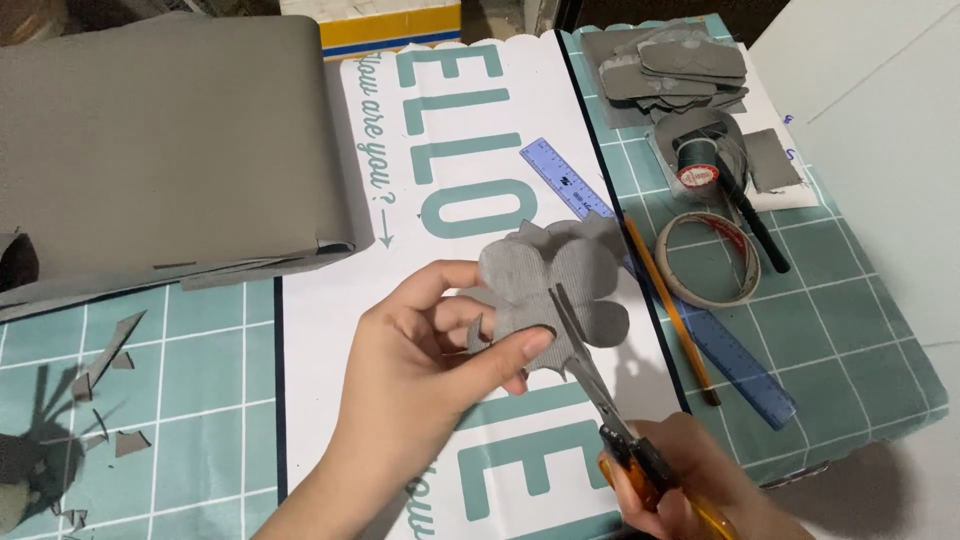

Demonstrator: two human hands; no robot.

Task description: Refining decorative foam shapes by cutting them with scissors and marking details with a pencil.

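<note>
Your worktop [860, 350] wears a teal grid cloth under a white lettered sheet [330, 330]. Your left hand [425, 350] pinches the grey fabric flower [555, 285] above it; your right hand [700, 480] grips orange-handled scissors [610, 410], blades in the fabric. Grey scraps [110, 350] lie left.

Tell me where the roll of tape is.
In the head view, the tape roll lies right of centre on the green grid mat, between the pencil and black pen.

Fabric roll [170, 140] sits far left on the table, scraps [110, 350] in front of it. Ruler [660, 280] and pencil [670, 305] lie side by side right of center, tape ring [685, 275] further right, thread spool [697, 160] and cut pieces [670, 70] behind that.
</note>
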